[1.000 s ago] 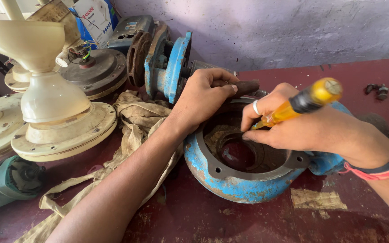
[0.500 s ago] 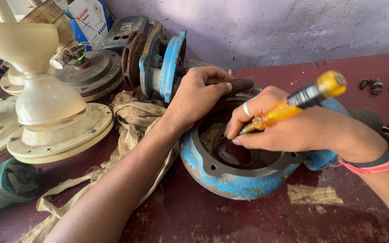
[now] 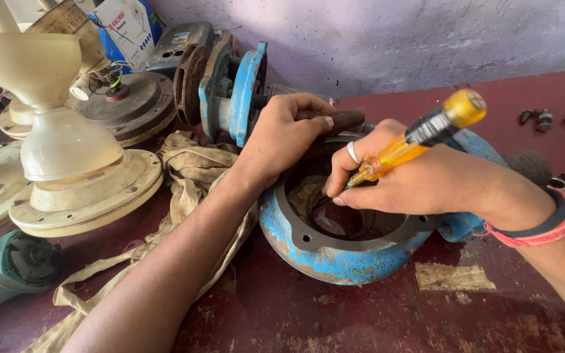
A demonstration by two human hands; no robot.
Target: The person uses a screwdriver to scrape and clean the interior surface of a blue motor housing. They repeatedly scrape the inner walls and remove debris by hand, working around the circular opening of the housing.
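The right hand [image 3: 420,183] has dipped further into the blue pump casing [image 3: 335,252], its fingers [image 3: 341,189] now lower against the inner rim than a second ago. The yellow screwdriver [image 3: 420,137] has tipped flatter, handle swung out rightward. The left hand [image 3: 282,137] has slid slightly along the far edge.

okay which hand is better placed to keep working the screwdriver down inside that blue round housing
Right, probably. The right hand already grips the yellow-handled screwdriver, its tip angled into the opening of the blue housing. The left hand is busy on the housing's far rim, apparently steadying it.
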